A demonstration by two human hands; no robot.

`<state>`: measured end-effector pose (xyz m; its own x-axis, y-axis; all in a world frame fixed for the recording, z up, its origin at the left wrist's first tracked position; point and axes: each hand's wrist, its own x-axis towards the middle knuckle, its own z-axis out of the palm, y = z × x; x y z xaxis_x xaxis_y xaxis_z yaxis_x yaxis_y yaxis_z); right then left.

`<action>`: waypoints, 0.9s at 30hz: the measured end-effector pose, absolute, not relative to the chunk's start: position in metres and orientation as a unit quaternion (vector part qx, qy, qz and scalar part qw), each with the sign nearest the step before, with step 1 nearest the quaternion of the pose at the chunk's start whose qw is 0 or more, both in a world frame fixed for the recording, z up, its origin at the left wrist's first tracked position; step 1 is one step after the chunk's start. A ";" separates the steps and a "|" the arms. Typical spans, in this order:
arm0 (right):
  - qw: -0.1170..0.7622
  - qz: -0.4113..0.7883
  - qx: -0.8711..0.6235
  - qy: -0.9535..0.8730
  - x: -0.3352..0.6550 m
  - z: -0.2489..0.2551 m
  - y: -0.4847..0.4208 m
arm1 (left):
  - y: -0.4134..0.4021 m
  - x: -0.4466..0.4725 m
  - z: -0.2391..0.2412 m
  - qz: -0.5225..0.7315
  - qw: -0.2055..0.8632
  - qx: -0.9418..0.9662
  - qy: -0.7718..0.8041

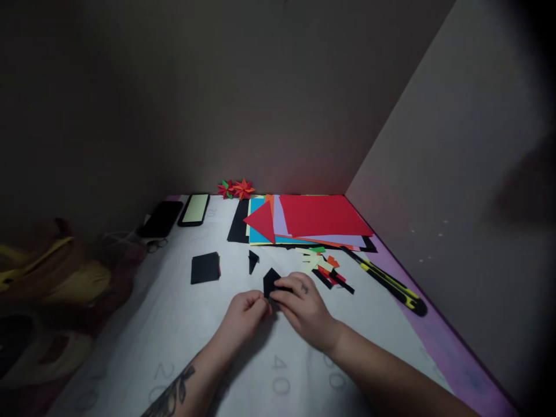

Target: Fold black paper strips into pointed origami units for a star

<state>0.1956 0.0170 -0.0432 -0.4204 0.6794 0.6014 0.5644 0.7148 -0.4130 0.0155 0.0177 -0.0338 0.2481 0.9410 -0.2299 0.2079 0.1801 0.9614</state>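
A small piece of black paper (271,281) with a pointed top is held low over the white table, between both my hands. My left hand (249,311) is closed in a pinch at the paper's lower edge. The fingers of my right hand (303,301) press on its right side and cover part of it. Just beyond my hands lies a small folded black paper piece (253,262). Farther left sits a stack of square papers (205,268) with black on top and a bit of colour at its right edge.
Paper scraps (324,266) lie beyond my right hand, near a yellow-black utility knife (386,281). Large coloured sheets (325,215) rest at the back beside two folded paper stars (237,189). A lit phone (195,209) and a dark device (161,219) lie back left. Walls border the table.
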 end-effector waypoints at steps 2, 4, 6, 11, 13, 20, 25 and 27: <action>0.398 0.071 -0.360 -0.841 0.197 -0.043 0.019 | 0.017 0.015 -0.031 0.320 0.556 0.562 0.523; 0.402 0.059 -0.364 -0.838 0.200 -0.043 0.020 | 0.017 0.012 -0.027 0.337 0.518 0.567 0.545; 0.396 0.047 -0.378 -0.835 0.202 -0.042 0.021 | 0.017 0.008 -0.024 0.360 0.466 0.578 0.566; 0.362 0.075 -0.378 -0.849 0.203 -0.046 0.025 | 0.015 -0.003 -0.028 0.353 0.297 0.723 0.514; 0.345 0.089 -0.370 -0.858 0.203 -0.052 0.029 | 0.015 -0.005 -0.034 0.318 0.218 0.785 0.484; 0.295 0.158 -0.331 -0.882 0.212 -0.063 0.047 | 0.013 -0.002 -0.037 0.146 0.135 0.891 0.409; 0.280 0.195 -0.324 -0.882 0.217 -0.058 0.053 | 0.009 0.002 -0.029 0.093 0.153 0.900 0.398; 0.270 0.209 -0.322 -0.883 0.218 -0.057 0.057 | 0.007 0.003 -0.029 0.097 0.162 0.896 0.402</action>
